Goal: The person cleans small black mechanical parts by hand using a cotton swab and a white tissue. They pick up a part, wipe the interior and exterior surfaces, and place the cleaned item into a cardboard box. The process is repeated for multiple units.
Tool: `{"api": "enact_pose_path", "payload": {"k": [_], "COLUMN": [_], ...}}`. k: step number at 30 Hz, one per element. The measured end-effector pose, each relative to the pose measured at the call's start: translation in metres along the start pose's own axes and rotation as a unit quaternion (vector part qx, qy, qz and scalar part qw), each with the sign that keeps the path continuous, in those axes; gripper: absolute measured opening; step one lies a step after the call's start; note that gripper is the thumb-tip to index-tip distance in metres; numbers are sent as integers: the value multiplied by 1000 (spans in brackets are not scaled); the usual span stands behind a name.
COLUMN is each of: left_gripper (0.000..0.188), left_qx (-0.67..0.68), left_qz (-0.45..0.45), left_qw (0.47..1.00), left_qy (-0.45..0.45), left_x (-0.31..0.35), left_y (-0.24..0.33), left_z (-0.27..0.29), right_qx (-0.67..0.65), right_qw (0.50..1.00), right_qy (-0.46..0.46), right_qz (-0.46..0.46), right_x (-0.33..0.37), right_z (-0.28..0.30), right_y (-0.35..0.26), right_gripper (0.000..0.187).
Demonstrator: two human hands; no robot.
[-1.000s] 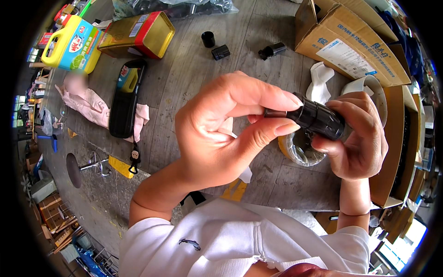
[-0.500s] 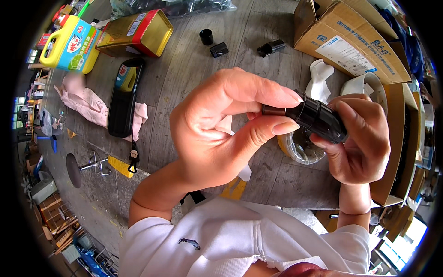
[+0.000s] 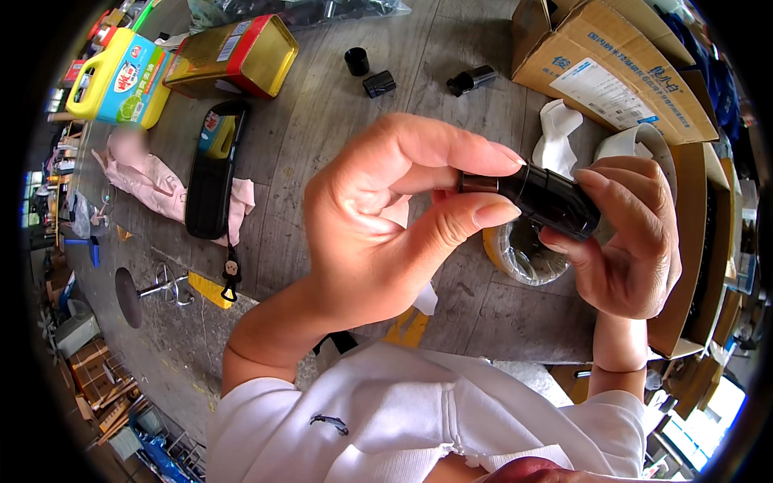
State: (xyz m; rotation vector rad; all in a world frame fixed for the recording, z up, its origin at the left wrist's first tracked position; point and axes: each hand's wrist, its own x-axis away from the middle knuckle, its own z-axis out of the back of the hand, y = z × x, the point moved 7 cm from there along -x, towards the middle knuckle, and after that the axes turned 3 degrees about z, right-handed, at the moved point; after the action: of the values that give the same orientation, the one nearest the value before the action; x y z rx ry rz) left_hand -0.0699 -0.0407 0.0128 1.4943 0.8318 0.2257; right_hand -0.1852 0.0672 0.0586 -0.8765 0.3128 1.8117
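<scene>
Above the table I hold a glossy black cylindrical part (image 3: 555, 203) between both hands, slanting down to the right. Its narrower left end is pinched by the thumb and forefinger of my left hand (image 3: 378, 225). The thumb and fingers of my right hand (image 3: 632, 233) close on its wider right end. A ring-like step shows between the two sections. Farther off on the table lie similar short black pieces: an upright one (image 3: 357, 61), one on its side (image 3: 378, 84) and a longer one with a cut-out end (image 3: 471, 80).
An open cardboard box (image 3: 612, 72) stands at the far right, near crumpled white paper (image 3: 557, 133) and a white tub (image 3: 656, 149). Below my hands lies a tape roll (image 3: 503, 256). To the left are a phone-like black case (image 3: 211, 177), pink cloth (image 3: 157, 177), gold tin (image 3: 217, 60) and yellow jug (image 3: 105, 84).
The fingers of my right hand have shifted their grip on the wide end, and the black part has turned slightly. My left hand keeps its pinch.
</scene>
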Motion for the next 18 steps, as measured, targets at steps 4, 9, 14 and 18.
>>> {"api": "enact_pose_path", "payload": {"k": [4,9,14,18], "left_gripper": [29,30,30,32], "left_qx": [-17,-53,-46,5], "left_qz": [-8,-44,-13,45], "left_qw": [1000,998,999,999], "left_qy": [-13,-12,1,17], "left_x": [1,3,2,-3], "left_y": [2,5,4,-6], "left_z": [-3,-4,-1,2], "right_qx": [14,-97,-185,-48], "right_qw": [1000,968,943,996], "right_qy": [-3,-76,-55,-23], "right_qz": [-18,-217,-270,-70], "right_x": [3,8,12,4], "right_z": [-3,-14,-16,-11], "right_y": [3,18,22,13], "right_gripper": [45,63,58,52]}}
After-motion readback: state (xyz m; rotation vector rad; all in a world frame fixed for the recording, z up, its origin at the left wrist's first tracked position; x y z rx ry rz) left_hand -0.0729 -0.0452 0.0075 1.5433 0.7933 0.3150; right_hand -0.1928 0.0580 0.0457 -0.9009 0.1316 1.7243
